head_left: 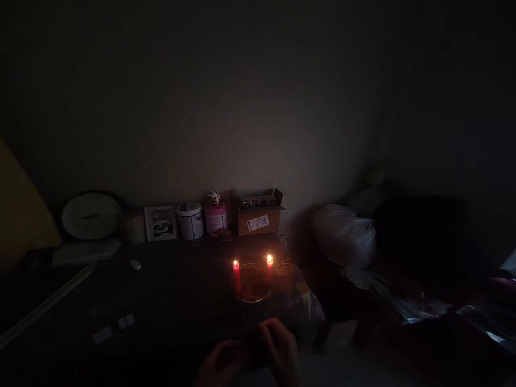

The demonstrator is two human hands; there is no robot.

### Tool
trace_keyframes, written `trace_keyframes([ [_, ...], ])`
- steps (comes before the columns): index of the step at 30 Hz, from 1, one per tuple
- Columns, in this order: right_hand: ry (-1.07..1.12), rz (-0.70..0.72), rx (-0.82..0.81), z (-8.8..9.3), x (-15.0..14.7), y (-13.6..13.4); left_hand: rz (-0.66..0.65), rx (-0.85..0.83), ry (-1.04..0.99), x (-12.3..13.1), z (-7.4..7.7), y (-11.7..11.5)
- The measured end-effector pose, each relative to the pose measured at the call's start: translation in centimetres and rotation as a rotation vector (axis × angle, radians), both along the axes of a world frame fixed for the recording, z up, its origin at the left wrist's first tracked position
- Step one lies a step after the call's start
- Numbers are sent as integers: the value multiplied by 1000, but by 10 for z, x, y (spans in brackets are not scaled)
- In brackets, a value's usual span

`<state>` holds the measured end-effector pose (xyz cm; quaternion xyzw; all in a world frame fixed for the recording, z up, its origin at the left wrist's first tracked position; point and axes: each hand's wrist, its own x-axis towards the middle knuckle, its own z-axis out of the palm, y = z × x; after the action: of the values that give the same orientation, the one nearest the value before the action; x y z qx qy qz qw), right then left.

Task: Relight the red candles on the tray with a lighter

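Note:
In dim light my left hand [221, 361] and my right hand [279, 346] are close together at the bottom of the view. The fingers of both are curled. Something dark seems to lie between them, too dark to make out. Just beyond the hands, a red candle [236, 280] burns upright at the left side of a round, shallow dish [253, 300]. Another lit red candle [269, 271] stands at its right side. Neither hand touches the candles. Behind the right candle is a second round dish [285, 269], partly hidden.
Along the wall stand a round clock-like disc [92, 216], a picture frame [162, 223], a white tin [190, 221], a pink-lidded tin [216, 219] and an open cardboard box [258, 221]. Two small pale pieces [126, 321] lie at left. A white plastic bag [344, 234] sits right of the table.

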<state>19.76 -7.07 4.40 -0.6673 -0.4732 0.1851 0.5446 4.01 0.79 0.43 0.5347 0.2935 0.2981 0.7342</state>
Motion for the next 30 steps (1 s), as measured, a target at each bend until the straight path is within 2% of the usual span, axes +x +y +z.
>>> trace_keyframes([
  [2,-166,76,27,-20,-11,2,4,20,-21,7,7,-6],
  [5,-430,136,134,-44,-18,7,113,34,-17,9,10,-9],
  [7,-505,164,156,-53,-20,10,179,15,11,7,10,-8],
  [9,-519,184,156,-57,-22,12,192,-21,31,4,13,-6],
  [15,-491,171,174,-62,-25,15,231,-75,-21,5,22,-5],
  [21,-454,138,221,-67,-29,17,252,-21,14,2,15,-8],
  [30,-485,225,93,-43,-25,8,295,25,-5,7,10,-10],
])
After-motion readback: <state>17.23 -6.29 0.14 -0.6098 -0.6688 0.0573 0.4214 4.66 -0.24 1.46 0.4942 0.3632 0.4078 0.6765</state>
